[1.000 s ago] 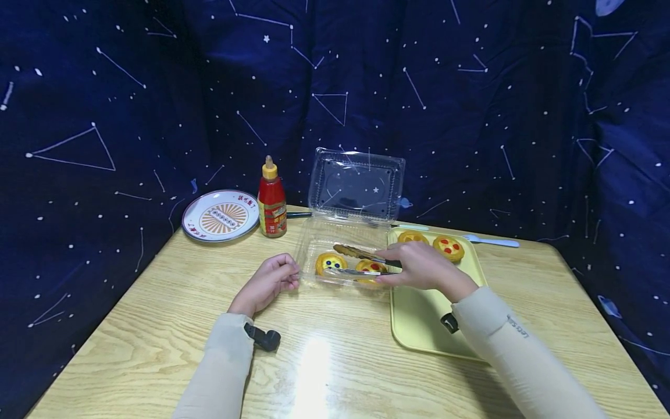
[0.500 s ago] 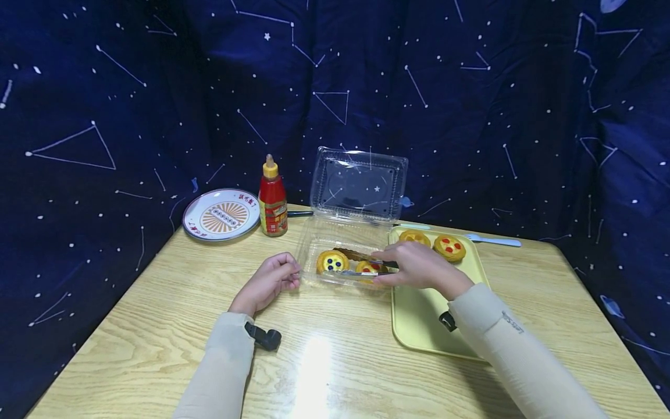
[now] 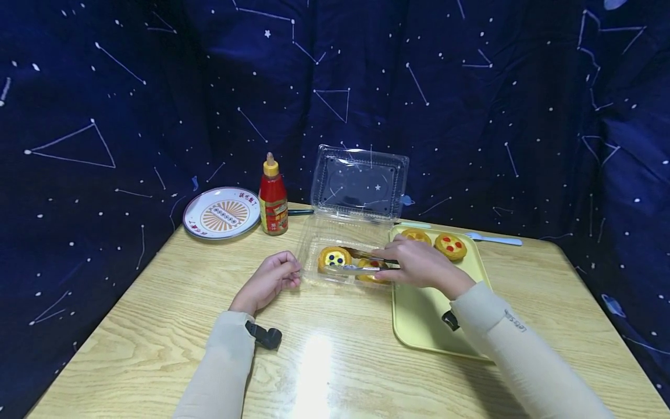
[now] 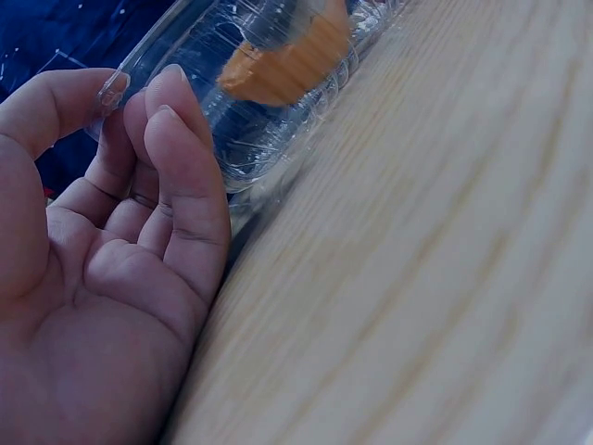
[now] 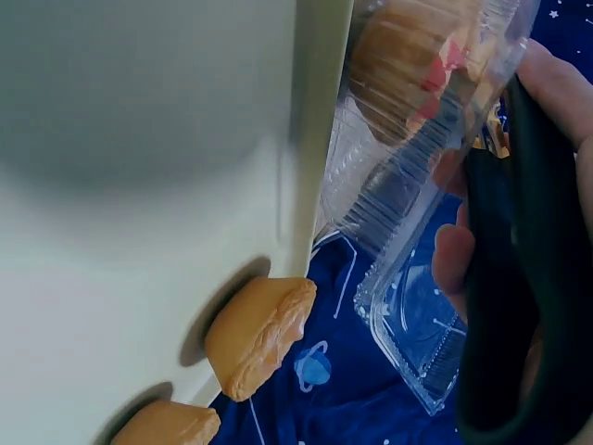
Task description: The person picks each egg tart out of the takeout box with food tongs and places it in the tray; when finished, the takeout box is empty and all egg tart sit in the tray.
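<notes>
My left hand [image 3: 268, 280] pinches the near left rim of a hinged clear plastic box [image 4: 259, 167] between thumb and fingers. The box's lid [image 3: 360, 181] stands raised at the back. Inside lie an egg tart with blue dots [image 3: 334, 256] on the left and an egg tart with red dots [image 3: 373, 276] on the right. My right hand [image 3: 421, 265] grips black-handled tongs [image 5: 542, 250], which reach over the red-dotted tart. One metal arm crosses the front of the blue-dotted tart; the other arm's end meets its back right edge.
A yellow tray [image 3: 419, 326] stands right of the box, with two tarts [image 3: 450, 247] at its far end. Behind it lies a light blue fork [image 3: 494, 239]. A red sauce bottle [image 3: 273, 203] and a patterned plate [image 3: 222, 214] stand at the back left.
The tongs' arms have shifted slightly around the blue-dotted tart, which sits a little higher in view and shows more of its top. The left hand stays at the rim.
</notes>
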Tool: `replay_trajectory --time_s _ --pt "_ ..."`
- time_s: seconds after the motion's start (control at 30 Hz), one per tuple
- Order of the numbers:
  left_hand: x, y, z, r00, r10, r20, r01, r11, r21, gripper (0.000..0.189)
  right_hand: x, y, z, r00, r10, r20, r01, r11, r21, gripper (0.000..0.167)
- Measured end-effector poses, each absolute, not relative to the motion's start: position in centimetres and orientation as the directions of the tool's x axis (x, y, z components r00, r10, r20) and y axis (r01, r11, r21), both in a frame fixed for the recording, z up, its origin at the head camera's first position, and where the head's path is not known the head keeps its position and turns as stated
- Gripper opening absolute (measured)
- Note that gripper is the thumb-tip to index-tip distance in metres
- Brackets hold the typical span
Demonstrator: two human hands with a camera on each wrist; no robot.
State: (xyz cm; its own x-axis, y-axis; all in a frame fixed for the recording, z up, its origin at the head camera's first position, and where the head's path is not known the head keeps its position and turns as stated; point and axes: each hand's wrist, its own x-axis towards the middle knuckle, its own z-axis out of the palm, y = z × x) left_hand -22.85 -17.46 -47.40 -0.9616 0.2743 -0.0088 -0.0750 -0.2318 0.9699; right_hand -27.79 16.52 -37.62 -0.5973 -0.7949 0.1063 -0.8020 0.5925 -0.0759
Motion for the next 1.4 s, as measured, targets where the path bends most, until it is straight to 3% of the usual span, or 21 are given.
replay_trajectory --time_s 1.07,1.4 --pt "-22.9 -17.3 -47.7 -0.962 0.273 -0.002 -0.066 -0.227 0.972 0.011 -23.7 28.6 -34.0 -0.546 -0.749 0.377 -0.792 0.608 0.061 0.052" --pt "-22.8 -17.5 -47.4 -0.959 0.283 0.002 -0.063 -0.222 0.973 0.012 -22.3 32.4 -34.0 -0.583 -0.710 0.395 -0.754 0.654 0.062 0.055"
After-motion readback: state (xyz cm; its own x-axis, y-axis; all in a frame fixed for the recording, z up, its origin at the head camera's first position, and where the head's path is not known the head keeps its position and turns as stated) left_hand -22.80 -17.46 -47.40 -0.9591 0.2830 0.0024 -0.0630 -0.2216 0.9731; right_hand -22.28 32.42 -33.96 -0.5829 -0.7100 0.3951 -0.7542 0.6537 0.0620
